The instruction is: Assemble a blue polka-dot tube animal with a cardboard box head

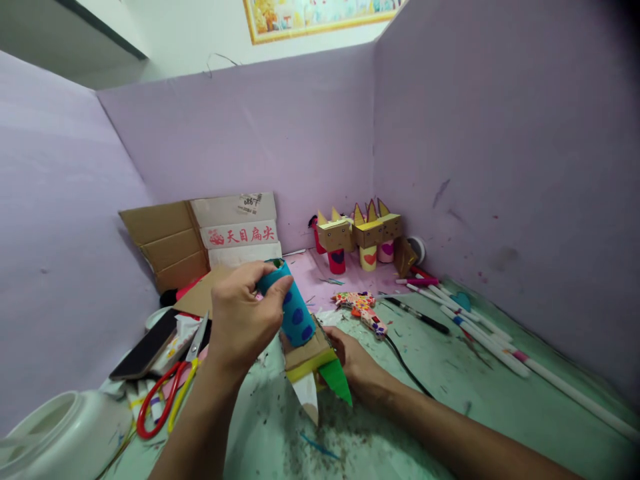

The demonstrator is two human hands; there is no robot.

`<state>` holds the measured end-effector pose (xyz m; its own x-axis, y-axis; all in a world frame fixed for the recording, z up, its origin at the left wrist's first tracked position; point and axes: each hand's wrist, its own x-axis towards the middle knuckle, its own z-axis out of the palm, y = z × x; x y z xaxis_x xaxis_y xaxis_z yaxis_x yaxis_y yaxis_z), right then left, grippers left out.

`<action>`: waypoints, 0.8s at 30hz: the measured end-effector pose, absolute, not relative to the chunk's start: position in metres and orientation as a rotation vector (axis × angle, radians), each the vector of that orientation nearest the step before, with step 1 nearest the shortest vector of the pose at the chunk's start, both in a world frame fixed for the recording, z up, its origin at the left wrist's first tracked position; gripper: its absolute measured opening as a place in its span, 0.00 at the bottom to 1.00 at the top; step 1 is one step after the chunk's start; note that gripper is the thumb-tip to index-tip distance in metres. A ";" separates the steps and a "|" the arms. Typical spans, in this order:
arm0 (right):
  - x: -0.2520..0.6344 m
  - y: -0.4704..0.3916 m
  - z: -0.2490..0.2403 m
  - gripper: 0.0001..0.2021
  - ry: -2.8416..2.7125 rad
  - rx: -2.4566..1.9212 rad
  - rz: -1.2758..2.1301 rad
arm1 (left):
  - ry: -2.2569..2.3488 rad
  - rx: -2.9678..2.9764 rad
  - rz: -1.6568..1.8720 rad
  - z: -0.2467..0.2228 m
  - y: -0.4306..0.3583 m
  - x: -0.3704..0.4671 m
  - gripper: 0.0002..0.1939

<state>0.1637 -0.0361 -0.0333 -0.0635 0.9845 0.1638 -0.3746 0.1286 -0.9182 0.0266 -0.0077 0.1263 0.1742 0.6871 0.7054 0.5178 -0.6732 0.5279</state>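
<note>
Because both pieces likely need steadying, the left hand (245,320) pinches the spotted blue tube (296,310) while the right hand (361,368) grips the cardboard box (306,355), inward of the table's (480,387) right edge.

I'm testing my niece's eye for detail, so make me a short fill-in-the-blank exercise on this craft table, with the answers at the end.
The left hand grips a tube coloured ____.
Of the two pointed pieces on the cardboard box, one is white and the other is ____.
The yellow tube at the back bears a red ____.
The cable of the glue gun is ____.

Missing words: blue; green; heart; black.
</note>
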 end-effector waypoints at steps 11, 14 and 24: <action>0.165 -0.035 -0.032 0.27 -1.046 -0.839 1.257 | 1.130 2.324 1.496 0.129 -0.015 0.033 0.06; 0.165 -0.036 -0.031 0.27 -1.038 -0.851 1.263 | 1.136 2.295 1.477 0.130 -0.015 0.032 0.06; 0.162 -0.037 -0.027 0.27 -1.086 -0.802 1.189 | 0.999 2.306 1.464 0.132 -0.010 0.024 0.06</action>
<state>0.1621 -0.0372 -0.0266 0.0174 0.9739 0.2265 -0.3134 0.2205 -0.9237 0.0244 -0.0095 0.1315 0.2678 0.6535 0.7080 0.4211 -0.7403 0.5241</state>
